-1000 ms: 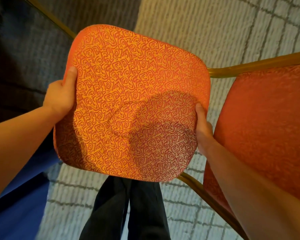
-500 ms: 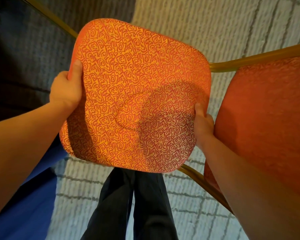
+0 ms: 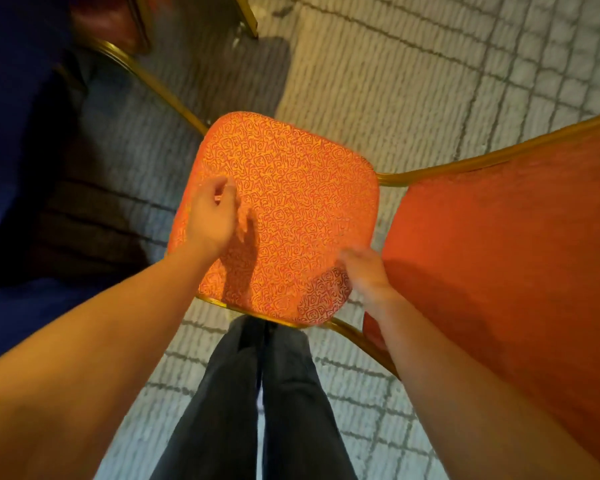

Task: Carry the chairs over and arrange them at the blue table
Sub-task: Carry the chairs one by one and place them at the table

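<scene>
The chair (image 3: 284, 216) with the orange swirly seat stands on the pale carpet (image 3: 413, 81), right in front of the person's legs (image 3: 257, 403). Its gold frame (image 3: 257, 311) shows along the near edge of the seat.

Both hands are above the seat and neither one holds it. The left hand (image 3: 212, 216) floats over the left side of the seat with its fingers loose and partly curled. The right hand (image 3: 368, 271) is over the near right corner. It is blurry, so how wide it is cannot be told for sure, but nothing is in it.

A second chair (image 3: 499, 254), plain red, stands just beside the first one on the right. The blue table cloth (image 3: 11, 133) hangs on the left, and the swirly chair sits near it. The left hand is on that side, so it is the nearer one if the chair needs a push toward the table.
</scene>
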The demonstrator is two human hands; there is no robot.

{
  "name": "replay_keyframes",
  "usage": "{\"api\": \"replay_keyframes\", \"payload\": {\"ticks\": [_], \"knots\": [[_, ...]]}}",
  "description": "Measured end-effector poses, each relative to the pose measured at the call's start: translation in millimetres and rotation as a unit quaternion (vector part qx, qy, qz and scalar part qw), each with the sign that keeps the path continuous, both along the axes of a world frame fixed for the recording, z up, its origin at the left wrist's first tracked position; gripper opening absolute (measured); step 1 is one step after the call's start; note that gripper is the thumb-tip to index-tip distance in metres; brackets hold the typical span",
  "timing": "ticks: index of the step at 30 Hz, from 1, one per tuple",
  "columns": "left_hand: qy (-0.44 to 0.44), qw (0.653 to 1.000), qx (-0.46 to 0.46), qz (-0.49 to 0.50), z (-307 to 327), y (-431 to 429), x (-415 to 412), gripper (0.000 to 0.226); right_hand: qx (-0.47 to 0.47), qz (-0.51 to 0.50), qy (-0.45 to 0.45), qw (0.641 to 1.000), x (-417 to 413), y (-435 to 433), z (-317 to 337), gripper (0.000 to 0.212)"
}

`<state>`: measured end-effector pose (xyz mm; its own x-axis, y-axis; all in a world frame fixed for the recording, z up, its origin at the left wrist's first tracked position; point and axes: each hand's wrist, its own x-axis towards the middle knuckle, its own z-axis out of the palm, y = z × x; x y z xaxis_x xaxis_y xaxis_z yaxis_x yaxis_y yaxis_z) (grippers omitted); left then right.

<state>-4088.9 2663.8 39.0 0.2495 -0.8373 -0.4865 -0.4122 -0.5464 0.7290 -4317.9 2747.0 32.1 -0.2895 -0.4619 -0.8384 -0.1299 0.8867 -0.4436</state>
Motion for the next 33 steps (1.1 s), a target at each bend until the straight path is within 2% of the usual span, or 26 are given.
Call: {"api": "replay_keyframes", "payload": {"ticks": [2,5,7,9,11,13,15,18,23,26,29,33], "knots": [[0.031,0.999,0.011,0.030,29.6,13.3,-11.8,0.024,-0.014,0.008,-0.005,1.000,-0.8,5.4,15.7,0.017],[0.069,0.994,0.024,0.082,71.2,32.0,-21.7,0.024,-0.041,0.026,-0.033,0.998,-8.4,15.4,29.9,0.026],[0.074,0.993,0.025,0.089,96.3,43.3,-22.1,0.020,-0.061,0.029,-0.030,0.997,-1.4,16.8,80.8,0.029],[0.086,0.993,0.049,0.069,119.2,54.6,-20.0,0.020,-0.075,0.026,-0.018,0.997,-0.6,20.9,115.6,0.004],[0.123,0.987,0.090,0.051,146.4,69.5,-21.7,0.022,-0.079,0.044,-0.018,0.996,-4.3,26.9,135.3,0.014],[0.140,0.984,0.107,0.033,167.3,78.6,-24.4,0.023,-0.094,0.056,-0.013,0.994,-7.0,29.6,147.5,0.006],[0.138,0.984,0.112,0.017,188.8,90.7,-24.2,0.020,-0.111,0.065,-0.019,0.992,-8.0,35.4,158.8,0.029],[0.133,0.984,0.120,0.004,216.3,106.9,-24.8,0.017,-0.129,0.099,-0.015,0.987,-9.8,43.6,177.0,0.039],[0.128,0.987,0.099,-0.009,245.8,136.5,-28.6,0.022,-0.157,0.115,-0.026,0.981,-15.0,56.8,209.9,0.040],[0.118,0.990,0.079,-0.010,255.9,157.4,-35.5,0.025,-0.190,0.131,-0.027,0.973,-22.7,67.0,234.4,0.030],[0.113,0.993,0.043,-0.006,263.7,179.4,-48.9,0.027,-0.224,0.161,-0.014,0.961,-35.5,79.7,256.2,0.033],[0.118,0.993,-0.014,0.011,281.5,207.4,-72.5,0.019,-0.260,0.188,0.004,0.947,-55.6,96.7,284.4,0.038]]}}
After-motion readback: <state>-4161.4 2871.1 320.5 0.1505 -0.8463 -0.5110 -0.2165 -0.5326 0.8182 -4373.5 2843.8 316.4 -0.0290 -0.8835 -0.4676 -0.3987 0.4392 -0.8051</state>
